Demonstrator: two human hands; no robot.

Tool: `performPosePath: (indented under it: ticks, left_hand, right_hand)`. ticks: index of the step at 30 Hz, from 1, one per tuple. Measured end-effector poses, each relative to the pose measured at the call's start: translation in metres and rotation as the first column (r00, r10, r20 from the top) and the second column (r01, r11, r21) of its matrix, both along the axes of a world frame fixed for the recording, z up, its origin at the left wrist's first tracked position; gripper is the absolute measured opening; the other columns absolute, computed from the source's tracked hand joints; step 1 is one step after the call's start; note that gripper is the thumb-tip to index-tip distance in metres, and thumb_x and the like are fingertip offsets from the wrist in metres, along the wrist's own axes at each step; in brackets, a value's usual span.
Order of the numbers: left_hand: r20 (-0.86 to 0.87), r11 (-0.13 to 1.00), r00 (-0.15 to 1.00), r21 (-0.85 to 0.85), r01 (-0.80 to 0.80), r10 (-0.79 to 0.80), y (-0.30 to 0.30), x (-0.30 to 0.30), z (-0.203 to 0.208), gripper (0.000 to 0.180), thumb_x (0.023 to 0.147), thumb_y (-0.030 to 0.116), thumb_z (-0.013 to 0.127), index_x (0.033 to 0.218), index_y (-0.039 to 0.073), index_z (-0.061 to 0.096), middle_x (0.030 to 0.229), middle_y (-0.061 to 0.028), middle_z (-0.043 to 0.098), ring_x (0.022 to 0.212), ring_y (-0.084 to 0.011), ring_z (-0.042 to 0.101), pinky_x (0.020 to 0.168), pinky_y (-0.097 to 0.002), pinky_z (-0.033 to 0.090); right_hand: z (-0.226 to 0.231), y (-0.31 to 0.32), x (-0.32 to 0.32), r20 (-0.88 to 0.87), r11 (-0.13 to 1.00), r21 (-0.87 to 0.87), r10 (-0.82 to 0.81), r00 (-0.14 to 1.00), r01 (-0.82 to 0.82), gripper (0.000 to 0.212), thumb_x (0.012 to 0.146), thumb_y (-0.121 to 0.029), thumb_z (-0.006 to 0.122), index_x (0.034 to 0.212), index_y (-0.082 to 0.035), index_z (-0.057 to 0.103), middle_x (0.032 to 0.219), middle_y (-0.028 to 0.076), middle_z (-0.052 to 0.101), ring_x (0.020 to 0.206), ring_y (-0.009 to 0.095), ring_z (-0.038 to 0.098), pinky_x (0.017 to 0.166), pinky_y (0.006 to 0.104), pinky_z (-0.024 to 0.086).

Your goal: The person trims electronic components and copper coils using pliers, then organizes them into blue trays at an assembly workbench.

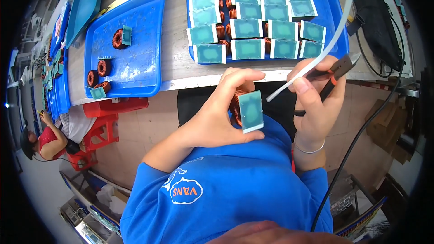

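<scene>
My left hand (210,115) is closed around a copper-wound toroidal coil (235,108), fingers and thumb at its sides. A green circuit board (251,110) with a white edge is fixed to the coil and faces up. Across from it, my right hand (318,110) pinches a thin white tube (332,40) between thumb and fingers. The tube's cut end points at the board but stays a little apart from it. Tucked in the same hand is a pair of cutters (342,66) with dark and orange-red parts, its tip pointing up and right.
A blue tray (332,11) beyond my hands holds rows of similar coils with boards. Another blue tray (144,45) at left carries several loose coils. A black cable (361,131) hangs at right. Red stools (101,131) and another person (49,142) are at far left.
</scene>
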State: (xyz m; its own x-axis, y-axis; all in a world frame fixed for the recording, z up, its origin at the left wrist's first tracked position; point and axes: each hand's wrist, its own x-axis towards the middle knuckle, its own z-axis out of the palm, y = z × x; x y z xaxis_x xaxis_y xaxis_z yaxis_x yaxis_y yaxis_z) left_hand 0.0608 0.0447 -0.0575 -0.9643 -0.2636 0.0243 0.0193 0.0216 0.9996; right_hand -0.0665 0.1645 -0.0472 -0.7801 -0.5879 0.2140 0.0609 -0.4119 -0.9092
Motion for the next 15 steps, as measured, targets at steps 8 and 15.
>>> performPosePath:
  ticks: [8,15]
  left_hand:
    - [-0.071,0.987,0.997,-0.16,-0.026,0.015,-0.015,0.0,0.001,0.062,0.053,-0.003,0.07,0.108,0.006,0.042,0.098,-0.0112,0.042,0.091,-0.0218,0.046,0.078,-0.029,0.039]
    - [-0.09,0.931,0.987,0.353,-0.093,0.132,-0.017,0.003,0.001,0.066,0.06,0.014,0.079,0.114,0.003,0.043,0.107,-0.0201,0.05,0.097,-0.0287,0.055,0.08,-0.0353,0.048]
  right_hand:
    - [-0.002,0.0,0.0,0.144,0.996,-0.035,0.09,0.985,-0.086,0.031,0.072,0.003,0.061,0.098,-0.001,0.044,0.085,0.009,0.054,0.074,0.012,0.053,0.067,0.0234,0.044]
    - [0.0,-0.001,0.001,0.176,0.997,-0.015,0.074,0.982,-0.072,0.033,0.071,0.001,0.061,0.099,0.0,0.045,0.081,0.009,0.055,0.072,0.013,0.054,0.066,0.0231,0.044]
